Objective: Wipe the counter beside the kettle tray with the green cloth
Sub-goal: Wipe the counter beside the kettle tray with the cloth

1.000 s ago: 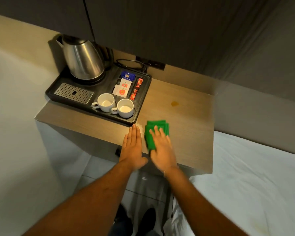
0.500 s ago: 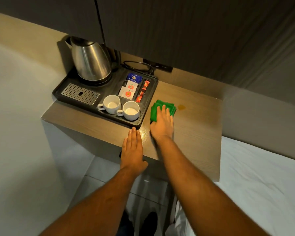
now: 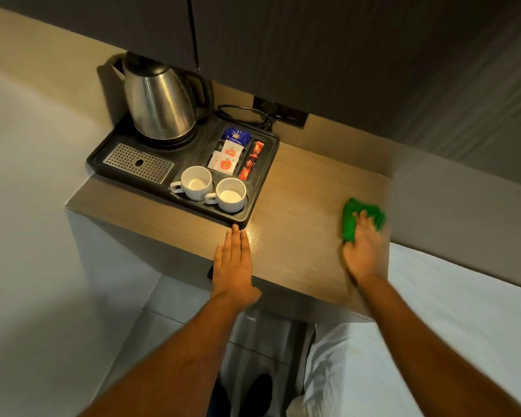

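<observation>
Wood-grain laminate covers the counter (image 3: 307, 188), which carries a black kettle tray (image 3: 262, 188) on its left part. The tray's front right corner sits close to the counter's front edge.

The left hand (image 3: 233, 263) lies flat, palm down, fingers straight and together, over the front edge of the counter. Its fingertips reach the tray's front right corner; whether they touch it cannot be told. This hand grasps nothing.

The right hand (image 3: 363, 245) presses down on the green cloth (image 3: 354, 218) near the right edge of the counter, well apart from the tray. Fingers are spread over the cloth rather than closed around it. The hand and cloth are motion-blurred, so the exact grip cannot be told. The cloth is bunched and shows beyond the fingertips and along the hand's left side.

On the tray: a steel kettle (image 3: 158, 106) at the back left corner, a perforated metal drip plate (image 3: 138, 162) at the front left, two white cups (image 3: 212, 189) side by side at the front, both upright. Sachets (image 3: 227, 153) fill the compartments behind the cups, with red stick packets (image 3: 251, 160) in the narrow slot at the tray's right side.
</observation>
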`<state>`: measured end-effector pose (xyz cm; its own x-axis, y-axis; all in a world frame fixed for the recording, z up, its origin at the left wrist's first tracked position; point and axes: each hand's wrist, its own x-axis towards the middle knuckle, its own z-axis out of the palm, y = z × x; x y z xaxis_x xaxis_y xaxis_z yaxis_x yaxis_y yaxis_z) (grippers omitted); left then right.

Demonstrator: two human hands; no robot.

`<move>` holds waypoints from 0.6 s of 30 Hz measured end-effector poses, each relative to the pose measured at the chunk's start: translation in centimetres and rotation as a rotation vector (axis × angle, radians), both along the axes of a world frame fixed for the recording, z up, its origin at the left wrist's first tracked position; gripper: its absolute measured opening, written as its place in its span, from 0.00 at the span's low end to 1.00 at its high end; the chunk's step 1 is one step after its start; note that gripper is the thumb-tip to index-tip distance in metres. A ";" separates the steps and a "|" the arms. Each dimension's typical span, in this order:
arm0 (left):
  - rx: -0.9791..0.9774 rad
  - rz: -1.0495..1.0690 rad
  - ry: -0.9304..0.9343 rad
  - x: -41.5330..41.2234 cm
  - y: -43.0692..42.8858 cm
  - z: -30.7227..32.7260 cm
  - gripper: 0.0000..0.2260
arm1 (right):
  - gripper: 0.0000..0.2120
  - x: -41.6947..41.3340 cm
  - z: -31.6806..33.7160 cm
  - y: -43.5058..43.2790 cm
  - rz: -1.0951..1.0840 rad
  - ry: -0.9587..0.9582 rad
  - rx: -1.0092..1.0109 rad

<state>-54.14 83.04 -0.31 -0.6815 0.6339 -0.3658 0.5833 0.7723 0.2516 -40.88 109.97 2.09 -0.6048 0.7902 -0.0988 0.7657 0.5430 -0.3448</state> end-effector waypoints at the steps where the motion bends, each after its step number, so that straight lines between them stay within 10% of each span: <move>1: 0.014 0.005 -0.012 0.0 0.0 -0.1 0.66 | 0.39 0.7 -0.7 -3.2 0.050 0.017 -0.010; 7: 0.040 0.009 -0.001 0.1 -0.1 0.1 0.64 | 0.42 -5.7 -2.4 -15.3 0.390 0.054 -0.061; 18: -0.011 -0.049 -0.046 -0.9 -0.4 -0.5 0.67 | 0.34 -12.5 2.2 6.7 -0.076 0.013 -0.083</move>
<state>-55.07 82.59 -0.84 -0.6319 0.6617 -0.4036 0.6083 0.7461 0.2707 -53.39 116.62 4.32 -0.5451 0.8233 -0.1583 0.7988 0.4527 -0.3962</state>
